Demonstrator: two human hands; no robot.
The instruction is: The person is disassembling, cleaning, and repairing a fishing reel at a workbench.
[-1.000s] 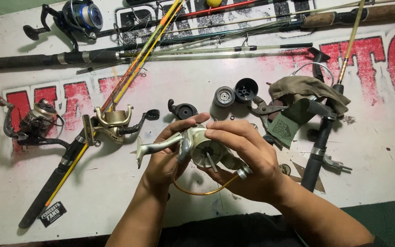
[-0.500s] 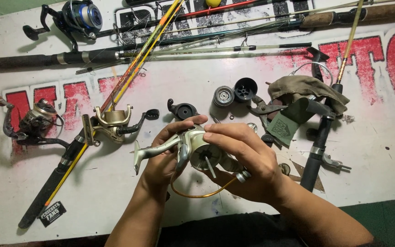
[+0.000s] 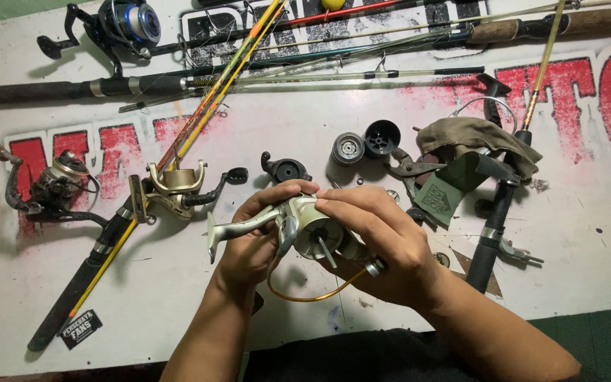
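Got the silver spinning reel body (image 3: 305, 230) up off the worktop (image 3: 249, 141) in both hands, about mid-frame and close to me. Left hand (image 3: 252, 244) is clamped around the body on the foot side, with the reel foot (image 3: 231, 230) poking out to the left past my fingers. Right hand (image 3: 376, 237) wraps over the top and the far side, fingers closed on it too.

My read: it's rigid and probably a bit hefty for its size, smooth and maybe greasy, so pinching it by the thin bits seems like a bad idea. The solid body and the foot look like the safe places to hold. The bare shaft (image 3: 327, 251) sticking out of the open face and the gold bail wire (image 3: 312, 296) looping underneath look like the parts that would bend — I'd keep pressure off those.

Stuff I can't make out: my right palm hides the whole handle side, so no idea what's on it. The small washers and screws near the pliers (image 3: 408, 168) are too tiny to tell apart. Past that there's a loose spool (image 3: 348, 148), a black cap (image 3: 381, 137), an olive rag (image 3: 472, 138), and rods (image 3: 305, 74) running off the edges.
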